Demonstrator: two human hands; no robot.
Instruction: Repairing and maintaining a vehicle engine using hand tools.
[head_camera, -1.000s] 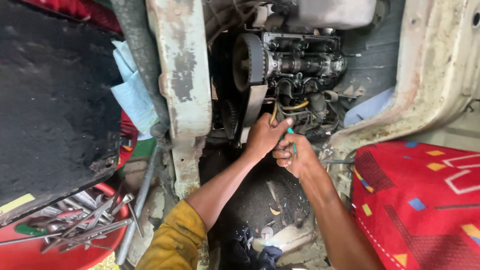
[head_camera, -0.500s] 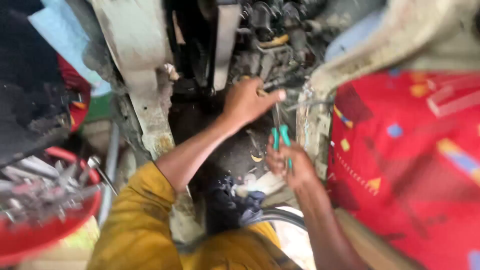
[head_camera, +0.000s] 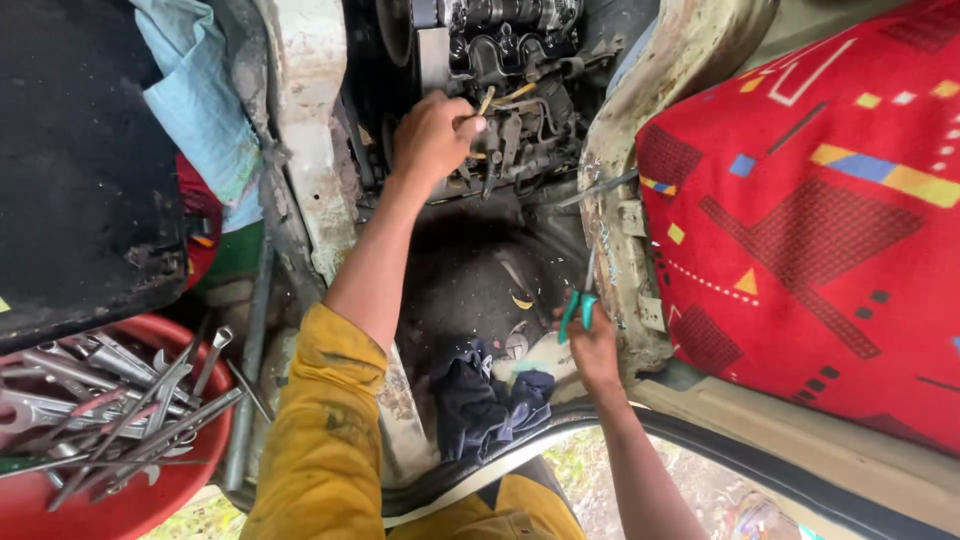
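Left hand (head_camera: 432, 135) pinches a yellow wire (head_camera: 487, 100) up at the engine (head_camera: 510, 60), right hand (head_camera: 592, 345) grips green-handled pliers (head_camera: 578, 300) low and well apart from it, dark rag (head_camera: 480, 400) beside, red tub (head_camera: 150, 490) of wrenches (head_camera: 110, 395) far left.

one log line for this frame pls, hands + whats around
left hand: gripping yellow hose at engine | right hand: holding green-handled pliers, away from engine | red tub of wrenches lower left | red patterned seat right
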